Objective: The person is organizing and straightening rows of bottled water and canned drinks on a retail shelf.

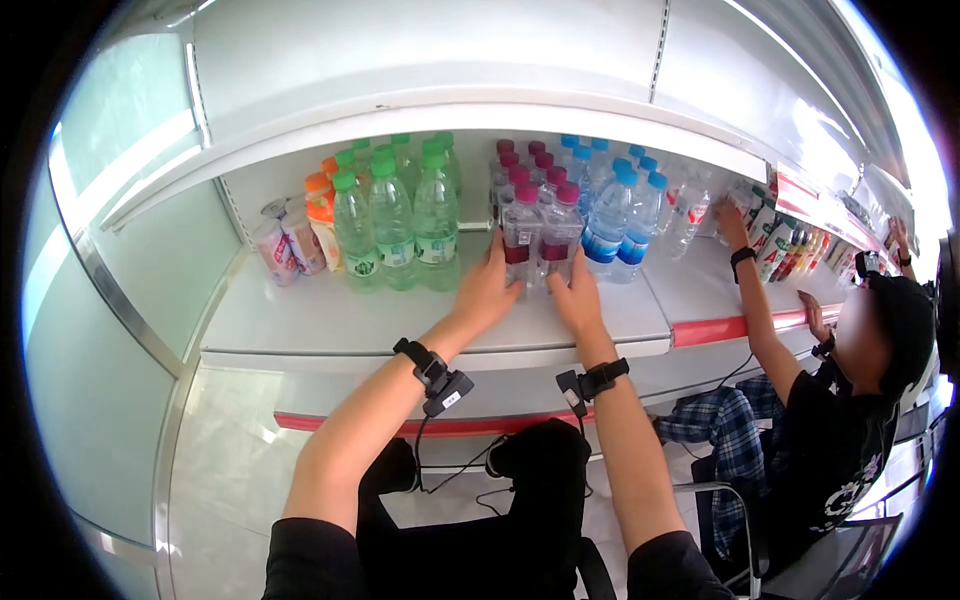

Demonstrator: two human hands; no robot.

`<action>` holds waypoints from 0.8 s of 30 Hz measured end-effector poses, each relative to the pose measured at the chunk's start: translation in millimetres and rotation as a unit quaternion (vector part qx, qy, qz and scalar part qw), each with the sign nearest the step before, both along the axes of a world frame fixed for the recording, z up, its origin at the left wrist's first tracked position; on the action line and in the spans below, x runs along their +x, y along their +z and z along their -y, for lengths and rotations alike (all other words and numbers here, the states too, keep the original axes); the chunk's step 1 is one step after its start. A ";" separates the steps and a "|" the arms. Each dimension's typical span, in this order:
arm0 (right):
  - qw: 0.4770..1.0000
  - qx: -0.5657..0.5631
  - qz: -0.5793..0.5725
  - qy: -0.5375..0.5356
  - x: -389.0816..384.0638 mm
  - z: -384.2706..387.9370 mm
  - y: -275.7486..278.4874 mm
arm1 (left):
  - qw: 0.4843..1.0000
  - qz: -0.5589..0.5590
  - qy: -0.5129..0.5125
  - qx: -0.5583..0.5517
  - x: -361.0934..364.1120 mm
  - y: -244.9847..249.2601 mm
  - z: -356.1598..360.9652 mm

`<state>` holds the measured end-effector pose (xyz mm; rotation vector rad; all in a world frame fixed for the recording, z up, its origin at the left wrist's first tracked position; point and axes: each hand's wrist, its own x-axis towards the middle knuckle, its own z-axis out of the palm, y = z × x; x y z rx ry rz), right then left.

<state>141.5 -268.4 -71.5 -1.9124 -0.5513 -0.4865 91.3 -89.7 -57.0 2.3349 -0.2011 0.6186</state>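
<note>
Two clear square bottles with purple caps stand side by side at the front of their group. My left hand [487, 290] grips the left purple-capped bottle [518, 240], its fingers along the outer side and thumb near the base. My right hand [577, 293] grips the right purple-capped bottle [558, 240] in the same way from the other side. Both bottles are upright and close together. More purple-capped bottles [507, 160] stand in rows behind. Green-capped bottles [436, 215] are to the left, and blue-capped water bottles [607, 218] to the right.
Orange-capped bottles [322, 212] and several cans [275, 250] stand at the shelf's left end. An upper shelf edge [420, 118] overhangs the bottles. On the right, a seated person [840, 420] reaches into the neighbouring shelf. Cables [425, 470] hang from my wrist devices.
</note>
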 end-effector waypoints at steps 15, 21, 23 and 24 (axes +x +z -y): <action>0.999 -0.026 -0.030 0.017 -0.9 0.3 1.6 | 0.999 0.024 -0.007 -0.021 2.0 -11.8 -3.3; 0.998 0.018 0.050 0.043 16.2 0.4 -15.6 | 0.994 0.078 0.074 -0.021 -59.2 -4.9 -13.3; 0.997 0.024 0.065 0.043 12.8 -3.1 -14.1 | 0.995 0.079 0.056 -0.034 -82.8 0.7 -35.4; 0.996 0.033 0.075 0.036 7.0 -3.2 -10.4 | 0.992 0.110 0.054 -0.027 -91.4 0.9 -51.2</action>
